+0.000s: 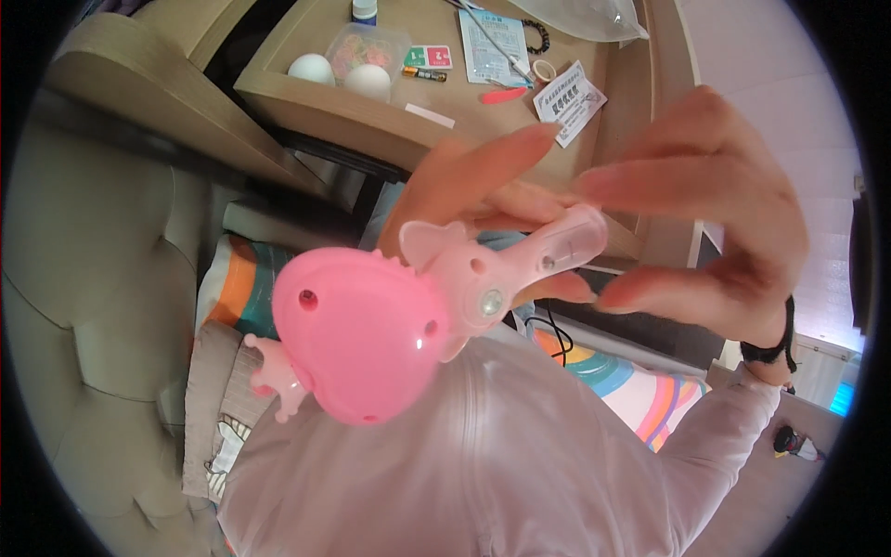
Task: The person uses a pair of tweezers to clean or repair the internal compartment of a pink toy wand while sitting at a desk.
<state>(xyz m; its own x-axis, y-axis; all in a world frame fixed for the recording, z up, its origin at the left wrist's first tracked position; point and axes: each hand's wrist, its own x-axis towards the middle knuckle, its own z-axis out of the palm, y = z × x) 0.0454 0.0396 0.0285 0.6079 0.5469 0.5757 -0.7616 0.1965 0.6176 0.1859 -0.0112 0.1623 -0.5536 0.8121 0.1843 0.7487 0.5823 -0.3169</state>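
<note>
A glossy pink plastic toy (357,334) with a rounded body hangs in front of my chest. Its paler pink end piece (455,278) has ear-like flaps, a silvery round spot and a narrow tube-like tip. Several small screw holes dot the surface, and a small pale pink figure juts from the lower left. My left hand (455,190) grips the end piece from behind, its palm partly hidden by the toy. Around the tip, my right hand (724,218) has its thumb and fingers spread apart; I cannot tell whether a fingertip touches it. A black band circles the right wrist.
Beyond my hands is an open wooden drawer (371,121) with two white egg-shaped objects (368,82), a clear box (394,46), a battery (424,73) and paper packets (571,102). A tufted padded surface (102,306) stands left. Colourful cushions (613,381) lie behind me.
</note>
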